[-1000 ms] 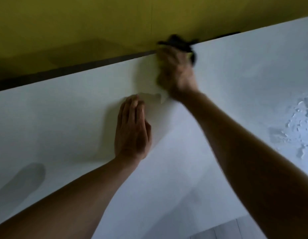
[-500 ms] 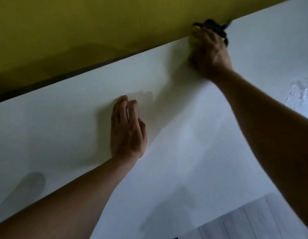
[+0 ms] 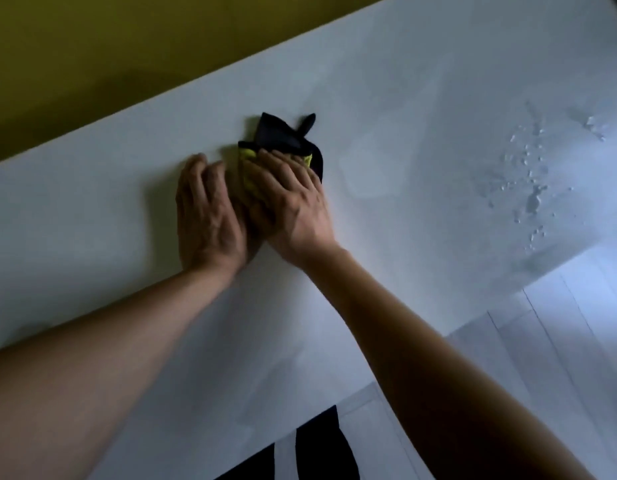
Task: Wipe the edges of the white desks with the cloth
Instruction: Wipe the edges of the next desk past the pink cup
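Now well in from the far edge of the white worktop [image 3: 92,209]: cloth [image 3: 286,140], black with a yellow face, bunched and folded, pinned flat under the right hand [image 3: 289,206], fingers spread and pressing rather than clenched, likely for firm wiping pressure. Left hand [image 3: 206,220] flat and released just beside it, holding nothing, probably bracing. Off to the right, water droplets [image 3: 532,188].

Both bare forearms reach forward, hands side by side and touching. The left hand [image 3: 210,216] lies flat, fingers straight; the right hand [image 3: 293,199] presses down, fingers spread.
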A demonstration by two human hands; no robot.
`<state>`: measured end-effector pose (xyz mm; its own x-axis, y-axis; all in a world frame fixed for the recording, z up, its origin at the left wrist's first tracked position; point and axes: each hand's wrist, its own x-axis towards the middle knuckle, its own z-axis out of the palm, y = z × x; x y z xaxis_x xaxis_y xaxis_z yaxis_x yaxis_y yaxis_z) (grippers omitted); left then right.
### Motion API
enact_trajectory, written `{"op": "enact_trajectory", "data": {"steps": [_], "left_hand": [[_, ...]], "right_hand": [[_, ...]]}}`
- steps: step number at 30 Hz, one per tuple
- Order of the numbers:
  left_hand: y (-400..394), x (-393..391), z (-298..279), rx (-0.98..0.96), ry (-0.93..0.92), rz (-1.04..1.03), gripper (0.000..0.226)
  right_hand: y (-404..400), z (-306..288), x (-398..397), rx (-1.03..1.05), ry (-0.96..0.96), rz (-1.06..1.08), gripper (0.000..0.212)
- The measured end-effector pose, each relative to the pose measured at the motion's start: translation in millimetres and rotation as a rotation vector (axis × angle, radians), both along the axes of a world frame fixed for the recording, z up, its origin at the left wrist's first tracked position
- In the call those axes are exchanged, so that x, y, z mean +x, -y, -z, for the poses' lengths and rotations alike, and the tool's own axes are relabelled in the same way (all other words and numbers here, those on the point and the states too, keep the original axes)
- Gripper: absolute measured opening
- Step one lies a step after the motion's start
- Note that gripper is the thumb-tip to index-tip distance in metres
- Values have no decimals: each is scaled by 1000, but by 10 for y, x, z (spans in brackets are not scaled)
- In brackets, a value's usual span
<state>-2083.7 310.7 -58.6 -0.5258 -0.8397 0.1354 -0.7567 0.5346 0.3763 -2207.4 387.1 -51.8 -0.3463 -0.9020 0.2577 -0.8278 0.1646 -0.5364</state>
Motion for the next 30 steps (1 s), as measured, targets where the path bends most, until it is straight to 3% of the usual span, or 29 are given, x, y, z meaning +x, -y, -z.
{"op": "enact_trajectory", "data": {"steps": [11,18,23,27,30], "left_hand": [[-120,-40,28,-139,100,21,47],[-817,-637,-7,-79,8,379,57],[-1251,-1211,68,-42,6,467,58],[-1209,-1302,119,-71,38,464,61],[-1232,-1295,117,-81,28,452,60]], "right_hand": [[-1698,-46,105,123,20,-6,62],[-2014,-3,-182,131,-25,-61,62],[-2371,38,-1079,96,-44,138,67],[-2622,86,-2058,60,-77,349,51],[-2627,70,-2502,121,-43,493,53]]}}
